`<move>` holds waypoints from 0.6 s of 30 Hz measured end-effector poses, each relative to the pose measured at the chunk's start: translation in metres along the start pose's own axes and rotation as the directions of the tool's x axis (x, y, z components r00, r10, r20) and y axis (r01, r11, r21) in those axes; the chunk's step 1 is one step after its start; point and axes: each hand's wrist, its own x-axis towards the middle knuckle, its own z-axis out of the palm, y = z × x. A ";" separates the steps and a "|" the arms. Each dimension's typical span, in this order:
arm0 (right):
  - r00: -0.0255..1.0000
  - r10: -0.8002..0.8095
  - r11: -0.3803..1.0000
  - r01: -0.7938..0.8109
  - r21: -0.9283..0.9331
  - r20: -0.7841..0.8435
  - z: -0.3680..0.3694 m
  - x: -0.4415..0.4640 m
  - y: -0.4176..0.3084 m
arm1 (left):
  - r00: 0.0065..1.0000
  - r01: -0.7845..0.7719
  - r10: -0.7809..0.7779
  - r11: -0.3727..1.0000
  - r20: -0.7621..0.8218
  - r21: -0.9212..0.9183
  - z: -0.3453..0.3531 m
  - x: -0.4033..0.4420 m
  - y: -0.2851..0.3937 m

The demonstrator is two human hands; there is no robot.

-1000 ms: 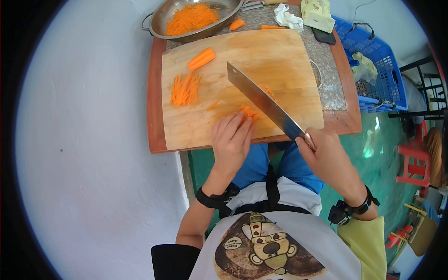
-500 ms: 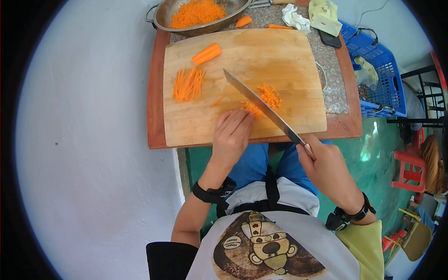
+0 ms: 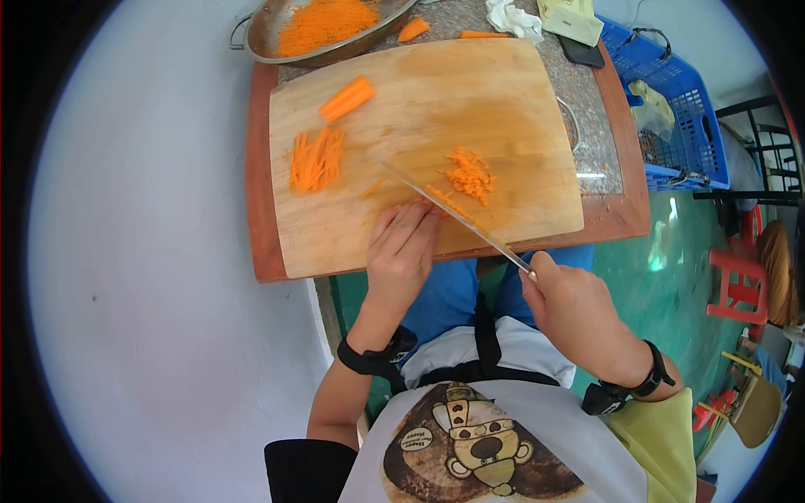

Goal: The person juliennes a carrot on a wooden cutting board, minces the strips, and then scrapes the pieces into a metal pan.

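Observation:
My right hand [image 3: 574, 310] is wrapped round the handle of a long kitchen knife [image 3: 457, 216]. The blade slants up and left across the wooden cutting board [image 3: 394, 109], right beside my left fingertips. My left hand [image 3: 402, 243] has its fingers bent together and pressed on carrot strips near the board's front edge; hand and blade mostly hide them. Past the blade lies a small heap of chopped carrot [image 3: 470, 174]. To the left are a bundle of carrot strips [image 3: 316, 161] and a thick carrot piece [image 3: 346, 99].
At the back left stands a metal pan [image 3: 260, 42] with shredded carrot [image 3: 327, 25]. Behind the board lie carrot ends [image 3: 413, 30], crumpled tissue [image 3: 513, 21] and a dark phone [image 3: 580, 52]. A blue basket [image 3: 683, 109] stands at the right; a white wall [image 3: 159, 251] borders the left.
The knife blade has come down and turned more edge-on beside my left fingers. The board and the things on it appear shifted a little left in view. Both hands keep their grip.

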 end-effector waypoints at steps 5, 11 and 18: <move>0.998 0.023 1.000 -0.024 0.003 0.057 -0.003 0.004 -0.002 | 1.000 -0.005 0.005 1.000 0.014 0.010 0.001 0.001 -0.001; 0.993 0.060 0.998 -0.057 -0.027 0.106 -0.003 0.012 -0.005 | 1.000 0.014 -0.014 1.000 0.021 0.008 -0.001 0.003 0.000; 0.997 0.052 0.999 -0.052 -0.007 0.055 -0.001 0.023 -0.010 | 1.000 0.013 -0.013 1.000 0.010 -0.012 0.002 0.003 -0.002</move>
